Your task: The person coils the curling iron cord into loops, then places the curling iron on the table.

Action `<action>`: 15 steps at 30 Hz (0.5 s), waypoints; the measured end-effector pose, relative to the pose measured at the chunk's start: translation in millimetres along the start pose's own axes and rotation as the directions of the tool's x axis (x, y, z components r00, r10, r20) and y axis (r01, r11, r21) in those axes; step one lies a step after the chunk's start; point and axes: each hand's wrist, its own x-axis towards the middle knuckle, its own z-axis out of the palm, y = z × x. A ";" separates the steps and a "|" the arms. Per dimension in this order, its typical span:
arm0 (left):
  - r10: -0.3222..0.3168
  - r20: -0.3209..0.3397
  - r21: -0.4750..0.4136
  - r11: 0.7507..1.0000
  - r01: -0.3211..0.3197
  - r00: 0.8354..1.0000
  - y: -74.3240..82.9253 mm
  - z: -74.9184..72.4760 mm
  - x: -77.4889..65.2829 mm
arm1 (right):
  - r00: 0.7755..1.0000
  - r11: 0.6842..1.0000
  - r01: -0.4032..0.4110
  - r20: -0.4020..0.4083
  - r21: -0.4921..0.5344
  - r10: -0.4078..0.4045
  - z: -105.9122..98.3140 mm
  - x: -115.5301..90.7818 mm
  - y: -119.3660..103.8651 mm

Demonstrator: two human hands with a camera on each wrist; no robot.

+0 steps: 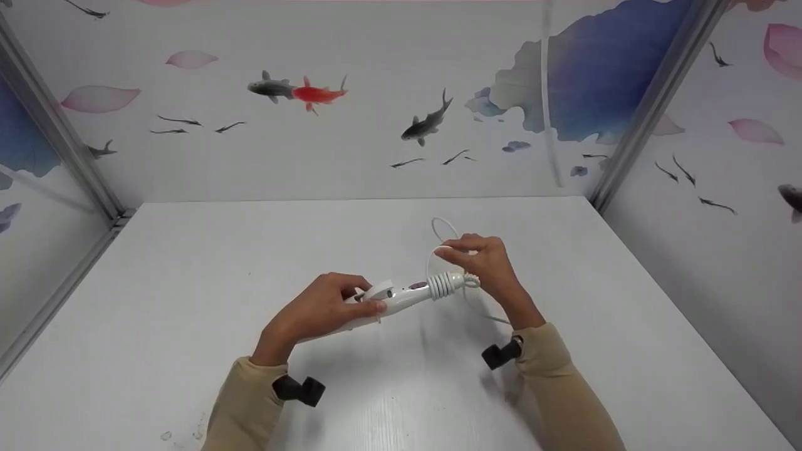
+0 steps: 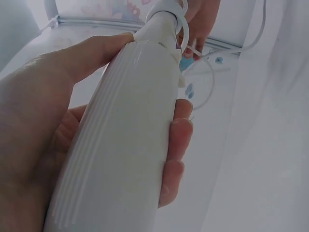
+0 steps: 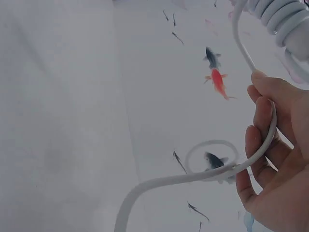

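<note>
A white hair curling iron (image 1: 404,302) with a lever and a dark button is held above the table, tilted up towards the right. My left hand (image 1: 329,300) grips its wide ridged body (image 2: 128,125), thumb along one side and fingers curled round the other. Several turns of white cord (image 1: 442,285) are wound round the narrow end of the handle. Just beyond that end, my right hand (image 1: 485,260) pinches the loose cord (image 3: 169,181) between thumb and fingers. From there the cord runs across the fingers and hangs in a loop.
Below the hands lies a white tabletop (image 1: 188,263). A white back panel (image 1: 351,156) printed with fish and petals rises behind it, with side panels and metal posts (image 1: 658,100) at the corners. Each sleeve carries a small black wrist camera (image 1: 304,389).
</note>
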 end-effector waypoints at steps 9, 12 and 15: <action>0.005 0.009 -0.009 1.000 -0.005 1.000 2.6 -2.5 -2.7 | 0.998 0.998 0.046 -0.041 0.040 -0.044 -5.7 -5.5 -18.7; 0.024 0.008 0.022 0.999 -0.024 1.000 3.4 -1.6 -2.8 | 0.999 0.999 0.031 -0.019 0.027 -0.031 -6.9 -7.2 -23.3; 0.044 0.009 0.055 0.998 -0.045 0.999 5.5 0.5 -3.0 | 0.999 0.999 0.035 0.001 0.008 -0.036 -4.8 -9.8 -30.5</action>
